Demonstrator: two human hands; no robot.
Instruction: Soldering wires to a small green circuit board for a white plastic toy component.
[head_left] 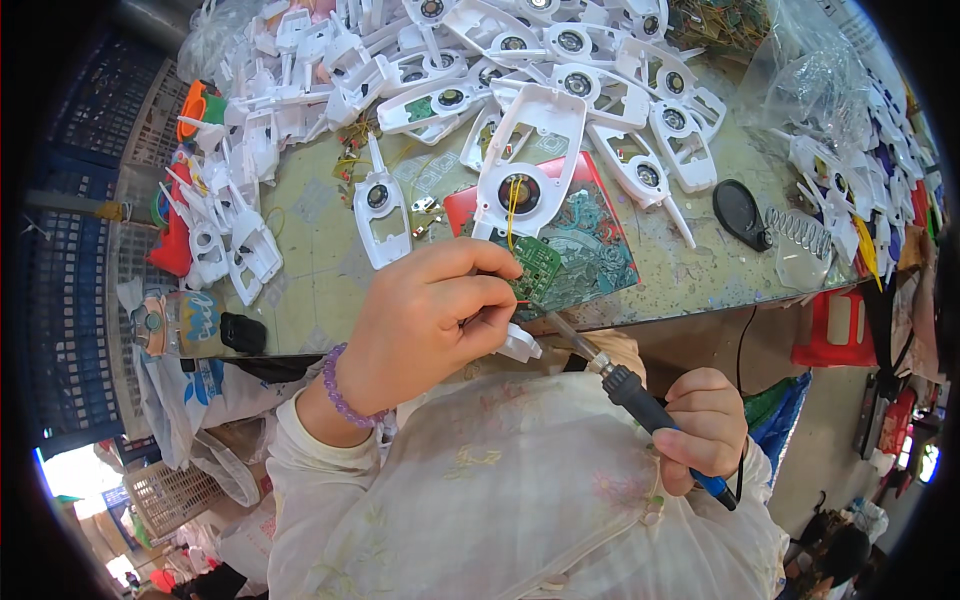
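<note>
My left hand (432, 305), a beaded purple bracelet at its wrist, pinches a small green circuit board (538, 262) at the table's near edge. Yellow wires (514, 212) run from the board to the round speaker (519, 194) in a white plastic housing (545, 112), which lies over a red-edged work mat (605, 240). Wrapped round the handle of a soldering iron (632, 396) is my right hand (706, 424). The iron's tip points up and left, close to the board's lower edge; I cannot tell whether they touch. Under my left fingers, a white plastic piece (519, 344) shows partly.
Many white housings with speakers (575, 84) heap across the table's far side. A single housing (380, 205) lies left of the mat. To the right are a black oval part (740, 213) and a coiled spring iron holder (800, 232). A red plastic stool (832, 330) stands below the table.
</note>
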